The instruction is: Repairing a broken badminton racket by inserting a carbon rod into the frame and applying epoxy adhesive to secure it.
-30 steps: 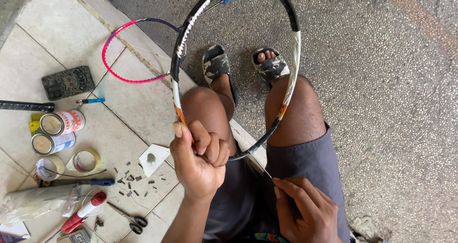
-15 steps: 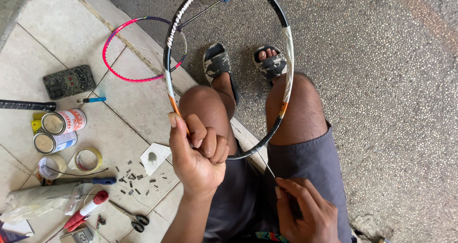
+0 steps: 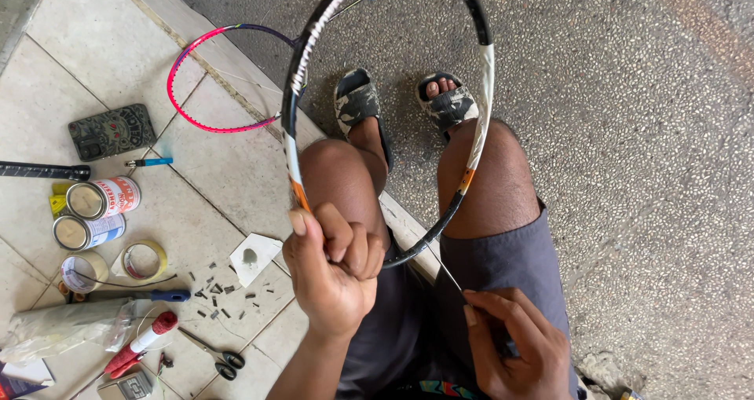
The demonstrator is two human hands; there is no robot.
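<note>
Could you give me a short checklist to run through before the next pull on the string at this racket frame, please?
1. Frame held firm: ok. The left hand is closed in a fist around the lower rim of the black racket frame.
2. String pinched: ok. The right hand grips the thin string between its fingertips.
3. String run straight to the frame: ok, it looks taut from fingers to rim.
4. Which hole the string passes through: cannot tell, too small to see.
5. Frame clear of the knees: ok, it stands above them.
6. Scissors within reach: ok, lying on the tiled floor on the left side.
</note>
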